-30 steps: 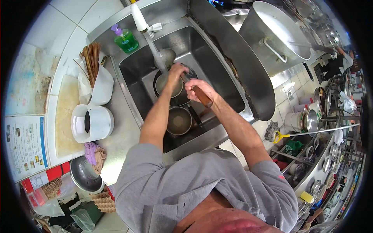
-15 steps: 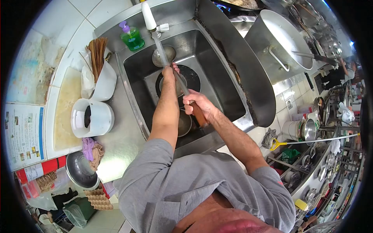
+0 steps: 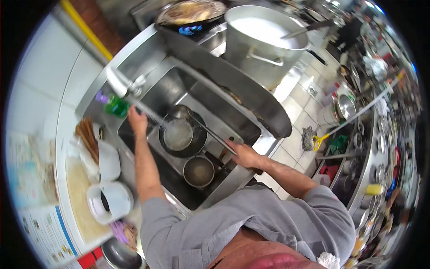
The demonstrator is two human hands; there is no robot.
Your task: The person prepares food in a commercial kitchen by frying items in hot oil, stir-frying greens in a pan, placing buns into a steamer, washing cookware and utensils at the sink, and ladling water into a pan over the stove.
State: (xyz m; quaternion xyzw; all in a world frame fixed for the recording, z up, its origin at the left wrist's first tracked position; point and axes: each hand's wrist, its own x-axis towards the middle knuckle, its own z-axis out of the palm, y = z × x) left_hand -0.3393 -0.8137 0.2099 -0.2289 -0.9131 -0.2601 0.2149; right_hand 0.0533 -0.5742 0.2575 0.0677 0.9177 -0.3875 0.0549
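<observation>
My right hand is closed round the handle of a long ladle, whose round bowl reaches over a black pan in the sink. Near the green soap bottle is my left hand, fingers drawn together; a small dark thing shows at the fingertips, too blurred to make out. Water streams from the white faucet into a round vessel inside the black pan. Beside the pan, a small pot holds cloudy liquid.
Behind the sink's tall metal guard stand a large pot of white liquid and a pan over a blue flame. White containers are on the left counter. A mop and a distant person are at the right.
My left hand has left the ladle and moved to beside the soap bottle. My right hand still holds the ladle, its bowl now lower over the pan. The view has turned and shifted.
</observation>
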